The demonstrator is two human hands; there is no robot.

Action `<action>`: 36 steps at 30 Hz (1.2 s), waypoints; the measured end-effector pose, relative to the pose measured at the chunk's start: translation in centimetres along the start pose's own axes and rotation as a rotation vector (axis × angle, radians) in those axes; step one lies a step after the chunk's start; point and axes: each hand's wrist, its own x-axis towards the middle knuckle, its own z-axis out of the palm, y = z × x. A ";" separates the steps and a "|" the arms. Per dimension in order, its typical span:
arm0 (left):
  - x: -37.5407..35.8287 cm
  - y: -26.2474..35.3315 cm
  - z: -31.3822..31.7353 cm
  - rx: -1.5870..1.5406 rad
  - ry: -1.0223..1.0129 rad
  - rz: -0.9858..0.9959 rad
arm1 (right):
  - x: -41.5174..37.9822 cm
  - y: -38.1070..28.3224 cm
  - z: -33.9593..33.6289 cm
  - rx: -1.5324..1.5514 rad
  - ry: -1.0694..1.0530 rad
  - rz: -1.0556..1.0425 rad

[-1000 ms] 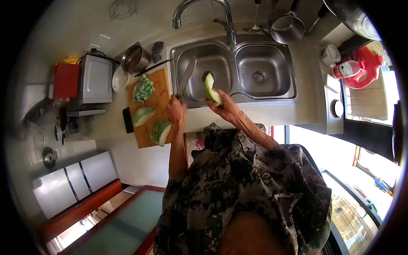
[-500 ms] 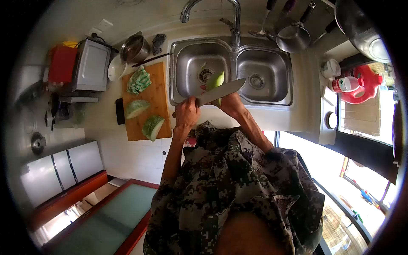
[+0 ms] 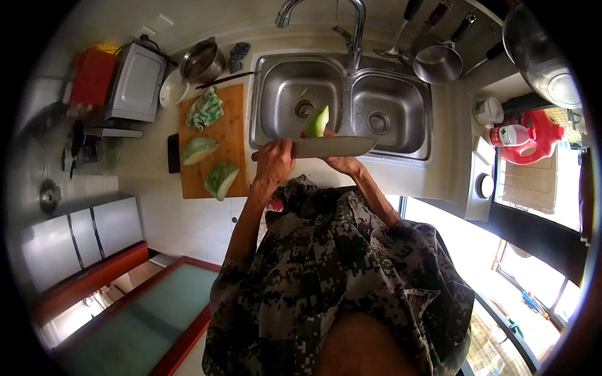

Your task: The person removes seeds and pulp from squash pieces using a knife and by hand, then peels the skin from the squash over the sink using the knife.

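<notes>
A large knife (image 3: 335, 147) lies level across the front of the left sink basin, its handle in my left hand (image 3: 274, 164), which is closed around it. Behind the blade, my right hand (image 3: 343, 161) holds a piece of green melon (image 3: 318, 121) over the basin; the blade hides part of the piece and some fingers. Two more melon pieces, one (image 3: 200, 150) behind the other (image 3: 222, 180), rest on the wooden cutting board (image 3: 233, 131) at the left, with a crumpled green and white cloth (image 3: 205, 109).
The double sink (image 3: 392, 153) has a tall faucet (image 3: 359, 31). A metal pot (image 3: 202, 61), a white bowl (image 3: 172, 89) and dark chopsticks (image 3: 227, 79) are at the back left. Utensils and a pan (image 3: 438, 64) hang at the back right, near a red jug (image 3: 540, 135).
The knife has turned from a slant to nearly level and moved slightly toward my body. The melon piece stands more upright, and the camera view has shifted a little.
</notes>
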 end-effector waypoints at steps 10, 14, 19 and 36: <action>-0.6 -1.1 1.8 0.049 0.136 -0.077 | 0.1 -3.3 0.6 -0.061 -0.040 0.295; -0.7 -2.5 3.3 0.015 0.123 -0.113 | -0.3 -5.7 1.4 0.049 0.018 0.328; -0.7 -5.3 3.2 0.101 -0.045 -0.481 | -0.9 -5.5 1.0 0.059 -0.089 0.256; -0.7 0.5 3.2 0.022 0.017 -0.037 | -1.6 -5.6 0.9 0.261 0.139 0.429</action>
